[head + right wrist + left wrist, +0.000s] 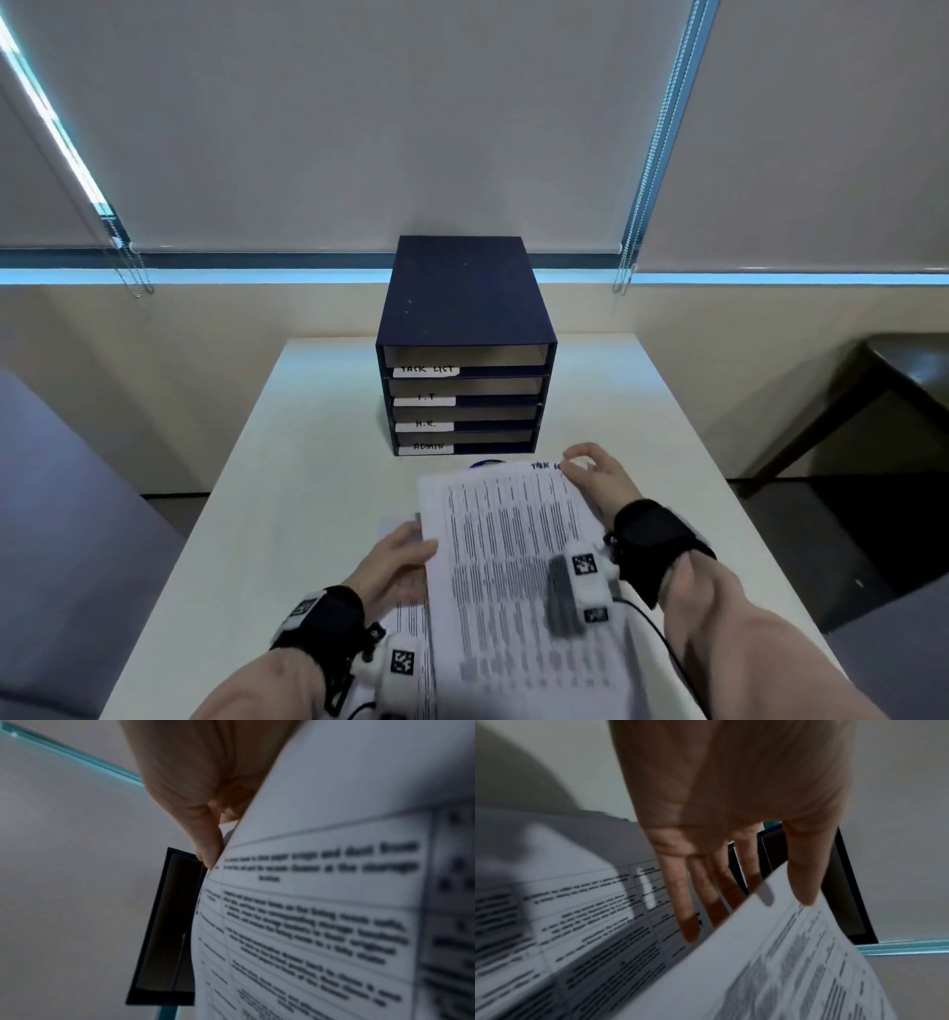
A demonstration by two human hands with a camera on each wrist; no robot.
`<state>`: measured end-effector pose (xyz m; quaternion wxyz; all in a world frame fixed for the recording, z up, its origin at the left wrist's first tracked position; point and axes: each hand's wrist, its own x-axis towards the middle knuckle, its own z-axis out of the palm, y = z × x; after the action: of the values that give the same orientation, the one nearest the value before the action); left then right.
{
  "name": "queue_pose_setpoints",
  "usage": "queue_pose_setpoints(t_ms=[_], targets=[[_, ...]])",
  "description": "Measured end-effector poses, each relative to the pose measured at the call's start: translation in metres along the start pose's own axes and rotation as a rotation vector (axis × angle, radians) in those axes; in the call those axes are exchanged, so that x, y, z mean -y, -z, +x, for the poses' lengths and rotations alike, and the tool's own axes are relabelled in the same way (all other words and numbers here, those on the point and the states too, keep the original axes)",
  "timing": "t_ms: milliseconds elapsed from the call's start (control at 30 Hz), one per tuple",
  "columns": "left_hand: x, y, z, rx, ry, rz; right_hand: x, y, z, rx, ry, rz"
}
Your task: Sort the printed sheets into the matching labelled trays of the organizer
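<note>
Nearest, printed sheet lifted over the worktop's near edge. Right hand fingers pinching its far right corner. Left hand fingers straight beneath its left edge, thumb on top. Loose sheets lying underneath. Labelled navy organizer toward the far edge, lowered blinds behind.

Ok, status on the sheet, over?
Left hand pinches sheet at left edge, right hand at far corner. Sheet raised over pile, short of organizer. Small blue object before organizer.

The left hand and right hand hold printed sheet; organizer beyond.
</note>
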<state>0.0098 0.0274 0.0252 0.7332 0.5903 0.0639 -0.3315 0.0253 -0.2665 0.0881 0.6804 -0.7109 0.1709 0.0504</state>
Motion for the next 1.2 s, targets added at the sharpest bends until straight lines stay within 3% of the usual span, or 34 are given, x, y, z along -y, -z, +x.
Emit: queue_pose_setpoints(t_ms=[133,400,500,533,600,667,867,1033,1200], targets=[[0.008,0.004,-0.002,0.07,0.029,-0.016,0.009,0.0,0.017,-0.016,-0.028,0.084],[0.004,0.002,-0.006,-0.013,-0.065,-0.024,0.026,-0.013,0.034,-0.036,-0.021,0.158],[-0.004,-0.001,-0.003,-0.065,-0.115,-0.065,0.027,-0.016,0.039,0.001,-0.081,0.233],[-0.008,-0.002,-0.002,-0.086,-0.132,-0.087,0.027,-0.017,0.037,0.042,-0.129,0.156],[-0.019,-0.003,0.002,-0.121,-0.172,-0.124,0.022,-0.019,0.031,0.12,-0.246,-0.048],[-0.035,-0.004,0.006,-0.159,-0.195,-0.16,0.012,-0.02,0.034,0.125,-0.3,-0.085],[-0.099,-0.011,0.022,-0.197,-0.25,-0.087,0.041,-0.022,0.065,0.065,-0.224,-0.097],[-0.14,-0.015,0.053,-0.261,-0.215,0.01,0.067,-0.023,0.076,0.02,-0.226,-0.074],[-0.162,-0.01,0.085,-0.326,-0.182,0.031,0.036,-0.009,0.041,0.16,-0.283,-0.163]])
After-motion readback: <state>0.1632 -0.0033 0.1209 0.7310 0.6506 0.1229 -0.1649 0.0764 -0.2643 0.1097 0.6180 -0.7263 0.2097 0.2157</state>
